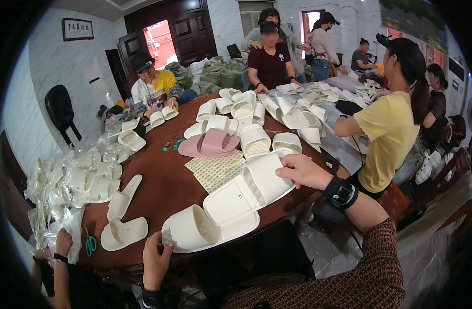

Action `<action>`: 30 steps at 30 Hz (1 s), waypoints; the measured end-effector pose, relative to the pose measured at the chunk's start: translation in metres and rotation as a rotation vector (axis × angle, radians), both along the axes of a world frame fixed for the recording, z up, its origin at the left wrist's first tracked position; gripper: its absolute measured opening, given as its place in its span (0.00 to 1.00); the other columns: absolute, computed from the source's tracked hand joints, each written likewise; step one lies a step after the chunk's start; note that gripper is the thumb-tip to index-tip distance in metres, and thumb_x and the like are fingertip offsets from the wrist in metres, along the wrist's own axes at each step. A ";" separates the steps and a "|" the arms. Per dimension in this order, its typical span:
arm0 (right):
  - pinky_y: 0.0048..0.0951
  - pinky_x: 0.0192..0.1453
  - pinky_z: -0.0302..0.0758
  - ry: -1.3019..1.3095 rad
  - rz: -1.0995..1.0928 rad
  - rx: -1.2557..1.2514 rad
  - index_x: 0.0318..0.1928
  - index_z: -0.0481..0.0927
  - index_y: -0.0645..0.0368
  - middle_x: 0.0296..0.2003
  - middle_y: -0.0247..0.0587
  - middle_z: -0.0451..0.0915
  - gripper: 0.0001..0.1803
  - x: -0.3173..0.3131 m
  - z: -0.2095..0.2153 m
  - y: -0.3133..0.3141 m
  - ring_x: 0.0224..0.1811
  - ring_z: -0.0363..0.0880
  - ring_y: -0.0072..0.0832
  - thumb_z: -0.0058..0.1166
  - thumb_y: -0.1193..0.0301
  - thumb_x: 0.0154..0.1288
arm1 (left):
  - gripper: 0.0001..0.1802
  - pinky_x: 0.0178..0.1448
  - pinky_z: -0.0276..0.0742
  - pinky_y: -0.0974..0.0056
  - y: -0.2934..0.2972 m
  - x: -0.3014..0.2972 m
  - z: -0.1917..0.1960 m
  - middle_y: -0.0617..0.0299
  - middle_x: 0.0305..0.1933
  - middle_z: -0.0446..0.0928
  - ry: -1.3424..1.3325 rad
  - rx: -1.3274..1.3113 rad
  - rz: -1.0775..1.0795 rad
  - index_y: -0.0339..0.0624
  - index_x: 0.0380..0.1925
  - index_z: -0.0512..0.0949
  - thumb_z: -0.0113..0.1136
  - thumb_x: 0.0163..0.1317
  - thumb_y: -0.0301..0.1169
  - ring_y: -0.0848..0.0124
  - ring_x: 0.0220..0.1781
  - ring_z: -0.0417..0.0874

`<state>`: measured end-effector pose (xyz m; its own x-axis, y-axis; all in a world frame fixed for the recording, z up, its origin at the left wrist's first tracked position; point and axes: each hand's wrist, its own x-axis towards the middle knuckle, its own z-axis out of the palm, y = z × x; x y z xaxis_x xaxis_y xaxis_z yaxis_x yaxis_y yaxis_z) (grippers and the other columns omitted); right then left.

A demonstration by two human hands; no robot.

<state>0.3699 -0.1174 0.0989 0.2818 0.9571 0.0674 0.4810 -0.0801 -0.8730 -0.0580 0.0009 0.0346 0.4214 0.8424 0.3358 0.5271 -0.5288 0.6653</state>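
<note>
Two cream slide slippers lie side by side in front of me at the table's near edge, pointing opposite ways. My left hand (156, 260) pinches the toe end of the nearer slipper (241, 225), whose strap is on the left. The farther slipper (225, 200) has its strap on the right and a small dark mark on its insole. My right hand (305, 171) grips that slipper at its strap end, thumb on top. Just beyond them are yellow sheets of small printed stickers (215, 171) and a pink slipper (210, 142).
The brown-covered table (158, 188) holds a pile of cream slippers (254, 139) and another pair at left. Teal scissors (91, 245) lie beside plastic-bagged slippers (86, 177). A co-worker's arm (62, 252) reaches in at lower left; a person in yellow (390, 123) works close on the right.
</note>
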 end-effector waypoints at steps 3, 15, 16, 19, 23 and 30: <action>0.23 0.18 0.70 -0.065 0.020 -0.023 0.34 0.77 0.67 0.21 0.36 0.75 0.18 -0.001 -0.002 0.002 0.15 0.72 0.21 0.57 0.61 0.62 | 0.22 0.44 0.73 0.59 0.005 -0.001 -0.009 0.51 0.41 0.75 0.037 0.055 0.004 0.33 0.49 0.73 0.64 0.55 0.28 0.60 0.38 0.75; 0.21 0.16 0.67 0.001 0.017 -0.016 0.34 0.77 0.63 0.22 0.33 0.75 0.13 -0.025 -0.003 0.010 0.16 0.70 0.17 0.59 0.64 0.62 | 0.25 0.44 0.73 0.60 0.003 0.003 -0.010 0.51 0.45 0.72 0.013 0.034 -0.053 0.32 0.49 0.72 0.67 0.53 0.31 0.60 0.39 0.74; 0.21 0.16 0.67 0.007 0.006 -0.020 0.34 0.76 0.64 0.21 0.33 0.75 0.13 -0.025 -0.001 0.009 0.16 0.69 0.17 0.59 0.64 0.62 | 0.25 0.44 0.73 0.60 0.002 0.003 -0.008 0.51 0.45 0.72 0.013 0.034 -0.051 0.32 0.49 0.72 0.67 0.53 0.31 0.60 0.39 0.74; 0.22 0.15 0.65 0.022 -0.016 -0.022 0.33 0.76 0.64 0.20 0.33 0.74 0.13 -0.031 -0.006 0.010 0.14 0.68 0.17 0.59 0.65 0.62 | 0.25 0.44 0.73 0.60 0.001 0.005 -0.007 0.50 0.46 0.72 0.035 0.058 -0.043 0.32 0.49 0.73 0.67 0.53 0.32 0.60 0.39 0.74; 0.22 0.14 0.65 0.039 0.006 -0.040 0.32 0.75 0.64 0.19 0.32 0.73 0.13 -0.046 -0.014 0.012 0.13 0.67 0.17 0.58 0.65 0.63 | 0.26 0.44 0.73 0.60 0.002 0.005 -0.008 0.51 0.45 0.72 0.040 0.041 -0.038 0.32 0.49 0.73 0.68 0.52 0.33 0.60 0.39 0.73; 0.24 0.13 0.67 0.081 0.145 -0.039 0.28 0.74 0.65 0.16 0.39 0.74 0.18 -0.064 -0.029 0.022 0.11 0.71 0.22 0.56 0.60 0.63 | 0.29 0.42 0.73 0.61 -0.002 0.008 -0.003 0.52 0.43 0.71 0.039 0.042 -0.053 0.34 0.50 0.73 0.70 0.50 0.34 0.62 0.38 0.73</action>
<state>0.3061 -0.0952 0.0701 0.1440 0.9895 0.0126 0.4183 -0.0493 -0.9070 -0.0495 -0.0016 0.0314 0.4785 0.8040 0.3530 0.5226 -0.5838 0.6214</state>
